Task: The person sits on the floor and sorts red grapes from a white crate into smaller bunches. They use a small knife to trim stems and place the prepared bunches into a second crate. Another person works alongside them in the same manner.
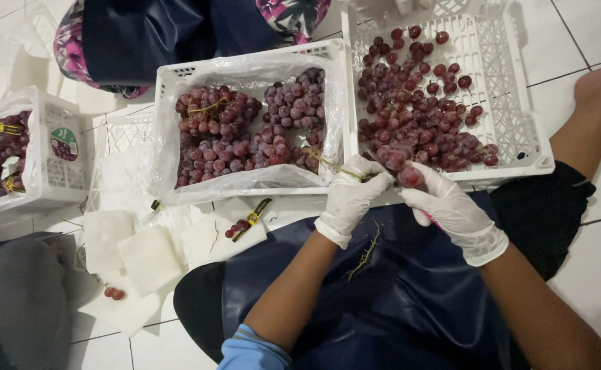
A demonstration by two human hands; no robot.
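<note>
Matt white plastic crate (520,130), glossy red grapes (417,116), smooth gloves (451,212).

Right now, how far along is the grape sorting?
Done: many loose grapes already lie in the right crate. In hand: the left hand holds a stem while the right hand holds one grape. Left: the lined crate is full of whole bunches, with another bunch crate at far left.

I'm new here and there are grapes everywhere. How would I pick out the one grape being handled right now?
Find the white crate of loose grapes at upper right. At its near edge two white-gloved hands meet; the grape sits at the right hand's fingertips, beside the left hand. Unlike the rest, it is outside any crate.
</note>
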